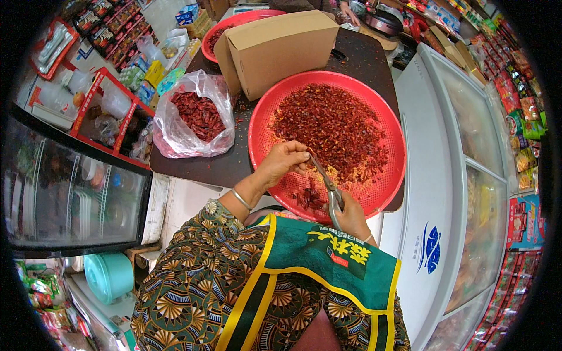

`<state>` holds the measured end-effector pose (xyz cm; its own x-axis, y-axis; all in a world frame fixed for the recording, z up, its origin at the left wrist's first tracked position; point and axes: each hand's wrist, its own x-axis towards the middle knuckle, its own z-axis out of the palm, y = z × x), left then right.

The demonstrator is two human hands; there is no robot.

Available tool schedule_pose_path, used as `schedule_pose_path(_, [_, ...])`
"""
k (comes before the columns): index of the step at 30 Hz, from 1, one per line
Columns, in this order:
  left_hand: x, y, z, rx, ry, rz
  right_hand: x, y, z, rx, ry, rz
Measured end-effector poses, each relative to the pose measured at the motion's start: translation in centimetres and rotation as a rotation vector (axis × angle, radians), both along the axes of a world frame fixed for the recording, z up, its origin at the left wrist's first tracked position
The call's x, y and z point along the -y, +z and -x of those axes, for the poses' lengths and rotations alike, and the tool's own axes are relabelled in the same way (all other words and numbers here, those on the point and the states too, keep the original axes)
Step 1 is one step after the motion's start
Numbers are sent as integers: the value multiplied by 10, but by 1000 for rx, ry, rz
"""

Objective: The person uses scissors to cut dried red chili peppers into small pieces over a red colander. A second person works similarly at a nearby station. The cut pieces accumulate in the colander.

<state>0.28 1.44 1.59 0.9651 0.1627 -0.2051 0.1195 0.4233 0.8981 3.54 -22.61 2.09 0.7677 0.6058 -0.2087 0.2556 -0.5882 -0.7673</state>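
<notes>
My right hand (350, 216) grips the handles of a pair of metal scissors (329, 183) above the near part of a round red perforated plastic tray (397, 127). My left hand (285, 161) pinches a small piece of dried red chili (311, 150) between thumb and fingers, right by the tips of the scissors. Cut dried chili (329, 123) covers much of the tray, with yellow seeds (333, 174) among it. A small pile of longer dried chilies (309, 198) lies at the tray's near edge. Whole dried chilies (198, 116) fill a clear plastic bag (167, 138) to the left.
A cardboard box (281, 50) stands behind the tray on the dark table (189, 169). Another red tray (263, 14) holds chili behind it. A person's hand (349, 13) shows at the far side. A chest freezer (432, 175) stands right, a glass-door fridge (74, 188) left.
</notes>
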Motion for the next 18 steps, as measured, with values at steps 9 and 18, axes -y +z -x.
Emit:
schedule_pose_path(9, [9, -8, -2, -48, -154, -56, 0, 8, -1, 30, -9, 75])
schedule_pose_path(18, [14, 5, -3, -65, -215, -68, 2, 12, -4, 43, 41, 97])
